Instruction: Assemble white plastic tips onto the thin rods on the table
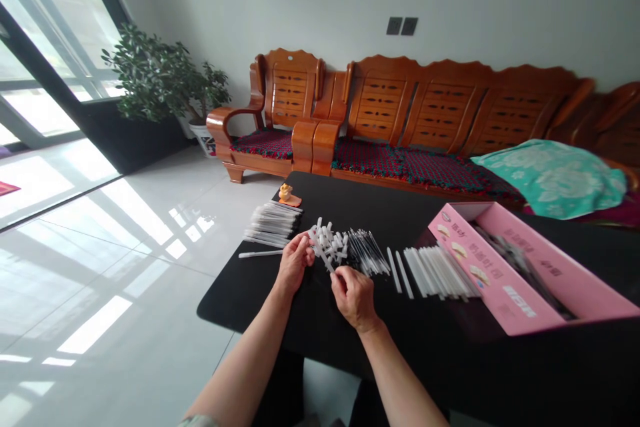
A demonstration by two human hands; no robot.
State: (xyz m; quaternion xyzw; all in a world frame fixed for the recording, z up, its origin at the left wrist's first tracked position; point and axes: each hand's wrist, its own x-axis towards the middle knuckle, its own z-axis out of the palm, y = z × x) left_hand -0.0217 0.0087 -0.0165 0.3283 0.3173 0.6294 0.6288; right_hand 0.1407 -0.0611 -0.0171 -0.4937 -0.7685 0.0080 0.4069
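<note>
On the black table [235, 297], we find the small white pieces [331, 239] heaped just beyond and between the hands. Our right hand [354, 297] pinches a slim pale piece [327, 263], its long axis slanting away leftward; our left hand [296, 259], apart, curls beside the heap, grip unclear.

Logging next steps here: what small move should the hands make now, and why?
Probably ease the slim white tube toward the left hand: the right hand seems to pinch its near end, and its far end slants toward the left hand, by the small white pieces. Whether the left hand holds anything is too small to tell.
</note>
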